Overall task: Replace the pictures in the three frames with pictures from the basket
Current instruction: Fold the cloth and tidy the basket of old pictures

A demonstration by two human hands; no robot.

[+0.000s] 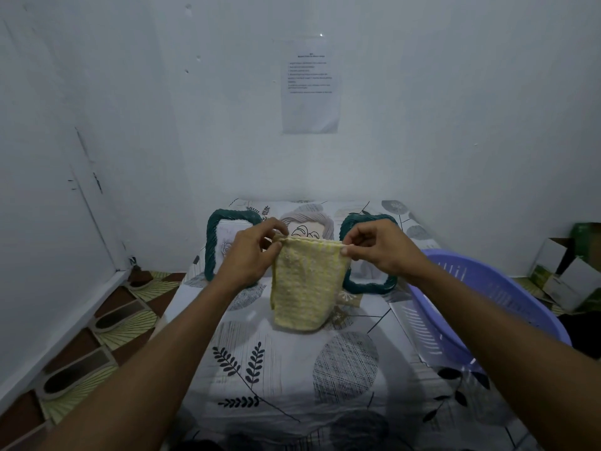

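In the head view, a yellow cloth [305,288] is held up over the middle of the desk [292,369], its top edge stretched level between the two hands. One top corner is pinched by the left hand [250,255], the other by the right hand [380,249], with the hands apart by the cloth's width. Whether the cloth's lower edge touches the desk cannot be told. Three frames are ranged along the far edge by the wall: the left green frame [211,242], the middle frame [320,222] and the right green frame [367,286], all partly covered by the hands and cloth. The lilac basket [487,307] is set at the right edge, overhanging it. Open patterned surface is seen on the near half
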